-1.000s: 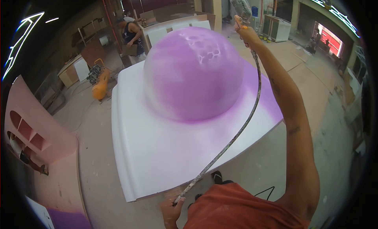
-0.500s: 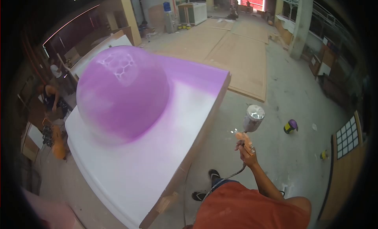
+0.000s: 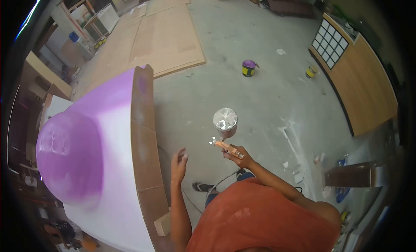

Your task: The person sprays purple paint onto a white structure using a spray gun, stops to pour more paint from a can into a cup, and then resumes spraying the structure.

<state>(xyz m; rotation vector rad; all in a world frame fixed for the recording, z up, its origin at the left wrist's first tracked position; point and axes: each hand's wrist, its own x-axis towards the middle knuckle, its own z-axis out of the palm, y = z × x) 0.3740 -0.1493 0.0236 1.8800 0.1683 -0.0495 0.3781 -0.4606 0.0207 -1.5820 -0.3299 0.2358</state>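
My right hand [image 3: 242, 158] is wrapped around the handle of an orange spray gun [image 3: 229, 148]. A foil-covered paint cup [image 3: 225, 121] sits on top of the gun, and a hose [image 3: 223, 181] trails below it. My left hand [image 3: 179, 166] is raised with nothing in it, its fingers loosely bent and apart, close to the edge of a large white panel [image 3: 119, 182]. A big rounded dome [image 3: 71, 158] rises from this panel, coated purple with a pale net-like glare on top. Purple also covers the panel's far end.
A purple-topped paint can [image 3: 248, 68] and a smaller yellow can [image 3: 310, 71] stand on the concrete floor. Flat plywood sheets [image 3: 167, 39] lie ahead. To the right are a wooden cabinet with a white grid [image 3: 366, 80] and a metal-ended beam [image 3: 351, 176].
My view has swung right and downward, so the domed panel sits farther left. My left hand has come into view. The spray gun is still in my right hand.
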